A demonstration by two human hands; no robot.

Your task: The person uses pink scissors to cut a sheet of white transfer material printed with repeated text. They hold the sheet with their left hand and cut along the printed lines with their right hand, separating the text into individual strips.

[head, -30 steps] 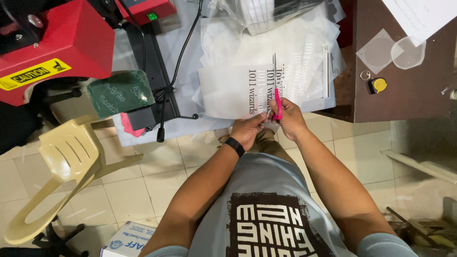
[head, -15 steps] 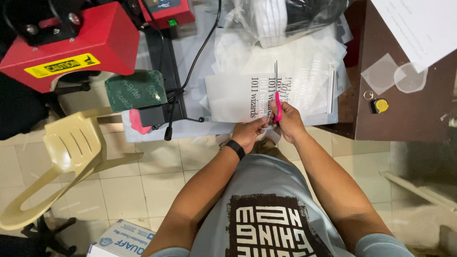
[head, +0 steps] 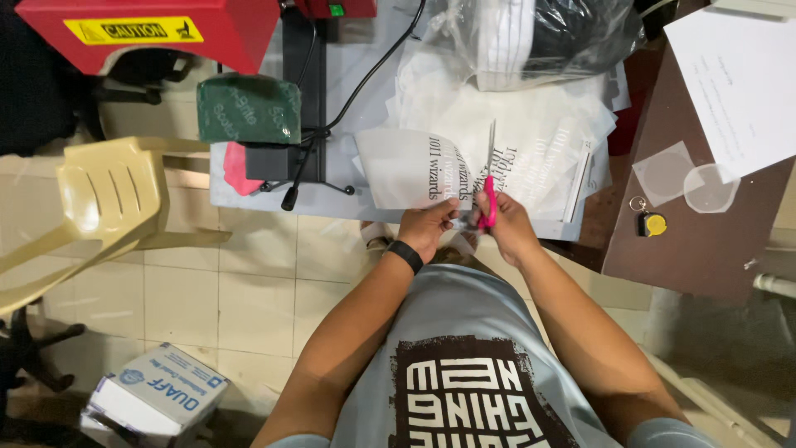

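Head view. We see the right hand (head: 512, 226) closed around the pink handles of a pair of steel-bladed scissors (head: 487, 191), whose blades point away from the body into a translucent white printed transfer sheet (head: 412, 168). The left hand (head: 429, 226), a black wristband (head: 405, 255) at its wrist, pinches the sheet's near edge. The sheet lies over the grey table (head: 332, 202), beside a red heat press (head: 157, 29). A beige plastic chair (head: 104, 199) stands to the left.

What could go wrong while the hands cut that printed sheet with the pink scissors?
The left hand holds the printed sheet close beside the pink scissors in the right hand, so fingers might get nicked. The blades run between lines of print, so a wobble could slice into the lettering.
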